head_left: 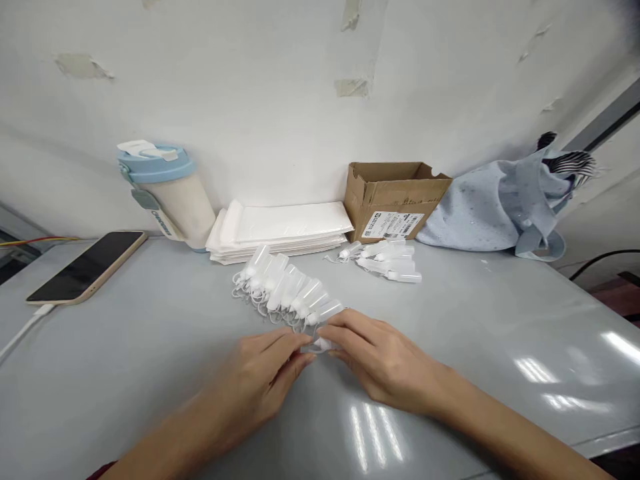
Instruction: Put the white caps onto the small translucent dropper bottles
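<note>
In front of me, my right hand [373, 350] pinches a small plastic bottle with a white cap [323, 344]; its fingers hide most of the body. To the left of the cap, my left hand [270, 367] has thumb and forefinger closed at the thin white cord [314, 348] by the cap. Just beyond my fingertips, several small translucent bottles [290, 287] lie side by side in a slanting row, their corded caps toward me. A second, smaller group of these bottles [393, 259] rests farther back on the right.
On the grey table [150, 320] a stack of white padded envelopes [290, 223] lies against the wall. Beside it are an open cardboard box [390, 203] and a light blue cloth bag [490, 203]. A tumbler [173, 197] and a charging phone [87, 267] occupy the left.
</note>
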`<state>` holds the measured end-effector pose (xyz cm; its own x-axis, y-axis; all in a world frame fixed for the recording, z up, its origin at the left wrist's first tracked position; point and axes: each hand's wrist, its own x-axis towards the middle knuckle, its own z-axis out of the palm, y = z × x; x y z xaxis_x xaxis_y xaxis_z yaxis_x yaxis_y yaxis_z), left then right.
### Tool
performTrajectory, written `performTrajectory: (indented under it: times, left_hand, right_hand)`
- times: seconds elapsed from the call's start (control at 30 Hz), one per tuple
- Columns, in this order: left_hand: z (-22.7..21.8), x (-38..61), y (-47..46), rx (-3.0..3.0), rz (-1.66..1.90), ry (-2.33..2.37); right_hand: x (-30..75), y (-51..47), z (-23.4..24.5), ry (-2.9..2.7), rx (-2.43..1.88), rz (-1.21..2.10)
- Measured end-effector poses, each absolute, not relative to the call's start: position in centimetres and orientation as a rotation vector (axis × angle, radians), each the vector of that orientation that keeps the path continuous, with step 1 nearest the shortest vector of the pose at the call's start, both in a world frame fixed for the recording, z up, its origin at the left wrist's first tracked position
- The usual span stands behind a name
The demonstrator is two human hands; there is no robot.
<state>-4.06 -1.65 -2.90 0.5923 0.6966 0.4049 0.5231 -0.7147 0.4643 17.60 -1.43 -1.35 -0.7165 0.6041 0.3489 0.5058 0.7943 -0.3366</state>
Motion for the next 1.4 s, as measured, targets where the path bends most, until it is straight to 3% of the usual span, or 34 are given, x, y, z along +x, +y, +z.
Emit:
performTrajectory:
  times: [1.4]
  left_hand:
    - [-3.9, -4.1, -2.2, 2.635, 0.845, 0.927]
  right_hand:
    - [17.1, -1.6, -2.1, -2.526, -0.783, 0.365]
